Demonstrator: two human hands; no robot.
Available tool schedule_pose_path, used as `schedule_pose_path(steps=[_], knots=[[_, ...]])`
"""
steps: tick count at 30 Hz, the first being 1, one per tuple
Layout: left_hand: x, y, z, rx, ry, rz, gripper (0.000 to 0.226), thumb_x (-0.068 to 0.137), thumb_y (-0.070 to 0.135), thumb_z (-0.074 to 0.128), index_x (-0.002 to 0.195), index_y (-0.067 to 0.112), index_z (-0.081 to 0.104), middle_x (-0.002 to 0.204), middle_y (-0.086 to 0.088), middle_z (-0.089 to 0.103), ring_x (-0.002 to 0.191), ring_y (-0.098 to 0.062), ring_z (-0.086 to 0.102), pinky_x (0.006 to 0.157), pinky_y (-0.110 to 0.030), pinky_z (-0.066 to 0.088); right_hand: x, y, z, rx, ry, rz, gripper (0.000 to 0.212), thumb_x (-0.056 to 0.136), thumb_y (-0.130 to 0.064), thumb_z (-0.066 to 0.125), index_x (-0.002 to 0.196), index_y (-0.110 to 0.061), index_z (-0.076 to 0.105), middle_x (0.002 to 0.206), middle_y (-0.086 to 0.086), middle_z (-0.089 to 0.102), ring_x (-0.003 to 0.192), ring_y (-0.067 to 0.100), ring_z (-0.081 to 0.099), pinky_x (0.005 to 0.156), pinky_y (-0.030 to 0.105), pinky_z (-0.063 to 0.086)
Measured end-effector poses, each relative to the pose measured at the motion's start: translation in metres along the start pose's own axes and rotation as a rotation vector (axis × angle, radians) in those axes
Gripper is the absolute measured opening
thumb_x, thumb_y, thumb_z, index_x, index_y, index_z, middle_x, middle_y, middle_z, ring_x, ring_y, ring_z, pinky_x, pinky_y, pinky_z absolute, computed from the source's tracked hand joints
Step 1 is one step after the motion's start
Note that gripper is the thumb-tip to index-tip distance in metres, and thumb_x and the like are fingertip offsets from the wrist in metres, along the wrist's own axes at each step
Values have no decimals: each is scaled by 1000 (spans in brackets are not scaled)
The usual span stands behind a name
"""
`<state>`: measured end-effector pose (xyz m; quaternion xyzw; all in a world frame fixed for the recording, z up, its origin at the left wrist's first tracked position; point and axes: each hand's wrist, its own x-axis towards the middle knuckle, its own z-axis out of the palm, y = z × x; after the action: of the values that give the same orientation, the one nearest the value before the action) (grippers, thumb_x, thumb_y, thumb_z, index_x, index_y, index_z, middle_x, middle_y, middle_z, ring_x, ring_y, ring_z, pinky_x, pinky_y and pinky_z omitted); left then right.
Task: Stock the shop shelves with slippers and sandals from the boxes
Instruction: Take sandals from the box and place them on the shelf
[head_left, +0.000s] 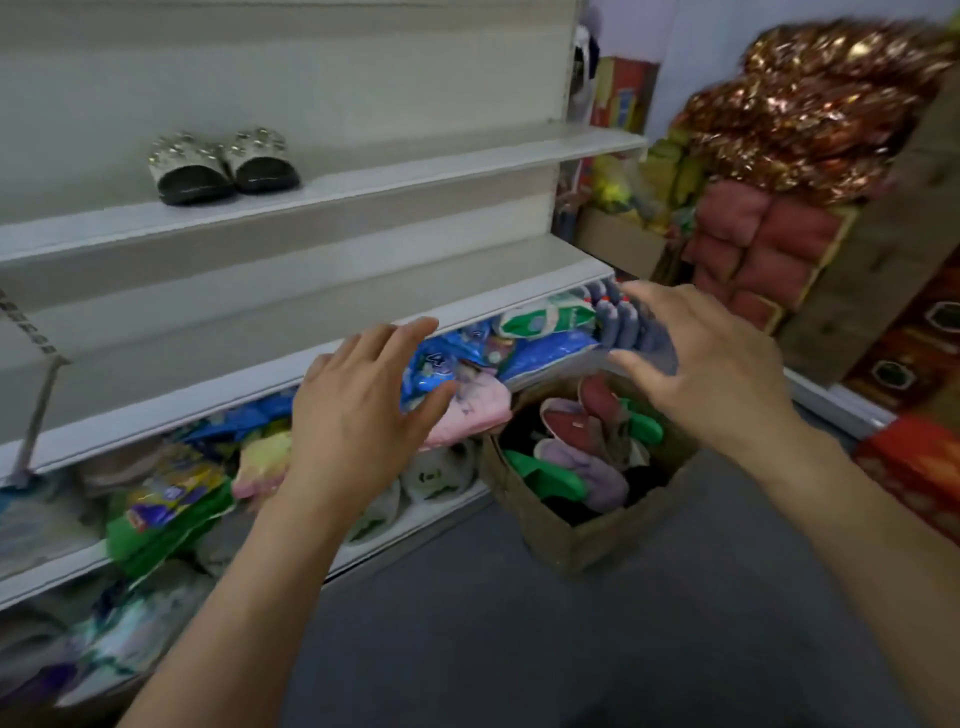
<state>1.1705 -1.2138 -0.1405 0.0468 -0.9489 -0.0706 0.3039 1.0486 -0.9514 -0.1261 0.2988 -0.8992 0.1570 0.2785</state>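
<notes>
A pair of studded white sandals with black insoles (223, 165) stands on the upper white shelf (415, 171). The white shelf below it (208, 353) is bare. On the floor by the shelf unit sits a cardboard box (566, 535) holding several slippers: green, purple and dark red ones (582, 447). My left hand (363, 415) hovers in front of the lower shelf edge, left of the box, fingers spread and holding nothing. My right hand (711, 364) hovers above the box, fingers spread, also holding nothing.
Bagged goods in blue, green and pink packs (467, 364) crowd the bottom shelves under my hands. A stack of pink bundles and shiny copper-coloured packs (795, 156) rises at the right. A mop handle (36, 415) leans at the left. Grey floor (519, 649) lies below.
</notes>
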Motion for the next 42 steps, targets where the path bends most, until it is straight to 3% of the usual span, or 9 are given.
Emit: schedule_pose_path(steps=[6,10,15,23,28,31,35,38,42], knots=[[42,71,83,-28,-146,86,60,82,56,53,133,26,42,112,-1,62,102,-30,59,74,-40,49,-23,109,8,-36,-153,107,51,89,-52,44,133,-25,48,116,1,60,105,26,59,73,42,53],[70,100,135,-79,-245,76,61,85,55,55,138,30,39,124,1,59,109,-28,58,80,-41,50,-27,173,33,-47,-309,185,53,89,-51,47,137,-29,42,130,-1,55,115,25,56,81,47,51],[114,112,220,-143,-315,37,64,85,59,50,141,31,35,123,0,60,109,-26,59,80,-42,51,0,237,84,-84,-475,173,52,93,-49,48,141,-33,37,138,-6,50,119,19,54,83,41,52],[180,123,358,-255,-488,-227,56,89,47,57,138,28,40,117,4,62,105,-21,61,82,-38,51,60,328,189,56,-693,76,46,94,-39,51,138,-29,41,129,0,56,107,22,61,80,36,53],[191,117,424,-291,-650,-377,52,87,42,60,134,28,41,115,4,63,102,-23,63,86,-40,50,83,361,247,171,-793,127,40,94,-38,51,132,-28,46,123,0,59,96,23,64,78,37,53],[191,114,454,-329,-687,-493,51,88,37,62,134,22,46,111,2,64,95,-20,64,82,-32,48,84,375,283,223,-851,155,36,93,-38,51,128,-30,50,123,-3,60,95,22,64,80,37,53],[178,107,506,-471,-697,-762,40,86,33,66,123,22,55,100,1,65,92,-20,64,85,-38,52,78,397,338,369,-989,306,29,94,-32,55,121,-24,58,112,-1,66,96,21,63,82,34,51],[161,98,548,-544,-695,-977,29,84,28,69,111,25,58,97,2,65,95,-20,63,84,-37,51,60,412,386,496,-1090,519,25,93,-25,55,108,-8,65,101,11,67,91,26,64,84,43,53],[143,88,611,-562,-649,-1187,13,85,23,69,92,21,59,90,1,62,88,-22,60,74,-29,46,32,425,456,680,-1242,959,22,93,-22,55,106,-6,63,95,13,64,77,22,62,65,31,50]])
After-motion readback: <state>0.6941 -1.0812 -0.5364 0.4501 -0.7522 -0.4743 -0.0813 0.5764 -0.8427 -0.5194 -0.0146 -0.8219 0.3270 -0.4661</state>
